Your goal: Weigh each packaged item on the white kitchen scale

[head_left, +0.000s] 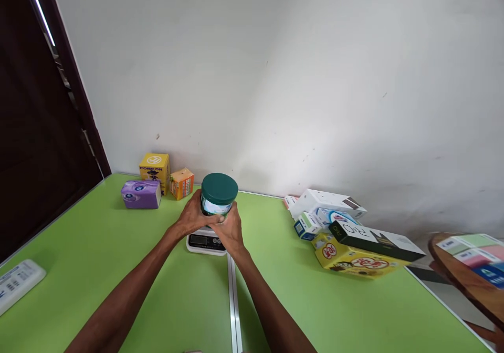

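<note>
Both of my hands hold a round tub with a dark green lid [219, 191] over a small white digital scale [205, 242]. My left hand [193, 215] wraps the tub's left side, fingers closed on it. From the right and below, my right hand [229, 229] grips the tub. Whether the tub rests on the scale or hangs just above it is hidden by my hands. The scale stands on a green table [118, 269] near its back edge.
At the back left stand a yellow box [155, 170], a small orange box [181, 183] and a purple pack [141, 194]. A pile of boxes [346, 235] lies at the right. A white remote-like device [18, 283] lies at the left edge. A round wooden table [468, 277] stands beyond the right edge.
</note>
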The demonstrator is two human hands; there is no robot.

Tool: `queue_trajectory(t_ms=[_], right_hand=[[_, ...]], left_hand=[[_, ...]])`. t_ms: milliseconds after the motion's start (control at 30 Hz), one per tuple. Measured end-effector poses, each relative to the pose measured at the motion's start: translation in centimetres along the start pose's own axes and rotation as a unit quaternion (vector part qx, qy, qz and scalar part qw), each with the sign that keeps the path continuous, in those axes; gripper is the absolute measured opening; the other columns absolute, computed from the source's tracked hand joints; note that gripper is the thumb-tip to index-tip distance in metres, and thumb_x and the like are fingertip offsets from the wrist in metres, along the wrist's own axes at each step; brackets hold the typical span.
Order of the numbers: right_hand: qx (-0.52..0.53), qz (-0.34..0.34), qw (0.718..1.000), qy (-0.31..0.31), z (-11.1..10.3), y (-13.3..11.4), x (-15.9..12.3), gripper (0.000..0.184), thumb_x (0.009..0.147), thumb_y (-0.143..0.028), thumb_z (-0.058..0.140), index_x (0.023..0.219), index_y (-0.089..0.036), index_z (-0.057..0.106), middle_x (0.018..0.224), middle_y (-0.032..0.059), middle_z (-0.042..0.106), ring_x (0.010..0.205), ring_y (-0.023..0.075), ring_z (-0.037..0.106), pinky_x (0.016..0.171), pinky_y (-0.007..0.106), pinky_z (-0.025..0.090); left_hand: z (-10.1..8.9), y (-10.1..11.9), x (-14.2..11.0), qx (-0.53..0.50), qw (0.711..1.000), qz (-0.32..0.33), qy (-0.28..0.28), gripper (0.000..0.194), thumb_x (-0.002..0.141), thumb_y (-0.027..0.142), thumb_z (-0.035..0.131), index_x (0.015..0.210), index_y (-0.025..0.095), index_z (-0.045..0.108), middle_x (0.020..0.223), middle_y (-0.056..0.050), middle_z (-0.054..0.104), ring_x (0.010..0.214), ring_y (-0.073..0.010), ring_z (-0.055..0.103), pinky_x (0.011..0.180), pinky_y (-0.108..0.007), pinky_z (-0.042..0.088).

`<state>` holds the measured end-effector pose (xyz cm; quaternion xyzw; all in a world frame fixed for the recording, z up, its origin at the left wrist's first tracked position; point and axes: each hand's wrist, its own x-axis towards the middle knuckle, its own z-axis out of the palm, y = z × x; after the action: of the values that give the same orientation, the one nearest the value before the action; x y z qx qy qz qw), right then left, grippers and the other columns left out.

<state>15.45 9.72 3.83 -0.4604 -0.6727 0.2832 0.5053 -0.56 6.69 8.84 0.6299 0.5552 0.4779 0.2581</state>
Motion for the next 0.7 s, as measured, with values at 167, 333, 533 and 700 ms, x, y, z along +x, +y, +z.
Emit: queue_trajectory(t_ms=[167, 333, 533, 700], right_hand=[[-0.001, 0.014, 1.0, -0.008, 0.9, 0.7, 0.7, 0.074, 0.068, -0.052, 0.085, 0.129, -0.024, 0.055, 0.133, 0.0166, 0.075, 0.117, 0.0376, 0.075, 0.1, 0.051, 0.064], [-0.012, 0.029, 0.999, -0.01, 1.4, 0.9, 1.0, 0.075, 0.067, -0.048, 0.087, 0.131, -0.026, 0.054, 0.132, 0.0154, 0.076, 0.12, 0.0379, 0.075, 0.102, 0.051, 0.063], [0.002, 0.043, 0.998, -0.04, 0.9, 0.3, 1.1, 0.09, 0.067, -0.053, 0.09, 0.143, -0.021, 0.054, 0.143, 0.0209, 0.072, 0.134, 0.0417, 0.07, 0.112, 0.057, 0.058], [0.104, 0.108, 0.988, -0.046, -1.3, 1.6, -1.2, 0.122, 0.073, -0.074, 0.09, 0.172, -0.025, 0.038, 0.181, 0.0189, 0.042, 0.169, 0.0389, 0.039, 0.137, 0.057, 0.035]], left_hand=[[-0.1, -1.7, 1.0, -0.005, 1.0, -0.007, -0.011, 0.086, 0.066, 0.05, 0.099, 0.135, 0.017, 0.06, 0.138, -0.018, 0.076, 0.129, -0.0387, 0.074, 0.112, -0.056, 0.06], [-0.1, -2.6, 1.6, -0.018, 1.0, 0.004, -0.016, 0.085, 0.067, 0.047, 0.099, 0.138, 0.016, 0.061, 0.143, -0.019, 0.075, 0.132, -0.0373, 0.073, 0.116, -0.056, 0.058], [-0.5, -2.7, 1.6, -0.045, 0.999, 0.007, -0.025, 0.096, 0.065, 0.055, 0.102, 0.143, 0.016, 0.062, 0.147, -0.02, 0.073, 0.137, -0.0387, 0.07, 0.122, -0.059, 0.055], [-0.5, -4.7, -0.9, -0.146, 0.988, -0.04, 0.04, 0.108, 0.077, 0.079, 0.088, 0.163, 0.023, 0.053, 0.172, -0.02, 0.054, 0.167, -0.0428, 0.044, 0.139, -0.06, 0.034]])
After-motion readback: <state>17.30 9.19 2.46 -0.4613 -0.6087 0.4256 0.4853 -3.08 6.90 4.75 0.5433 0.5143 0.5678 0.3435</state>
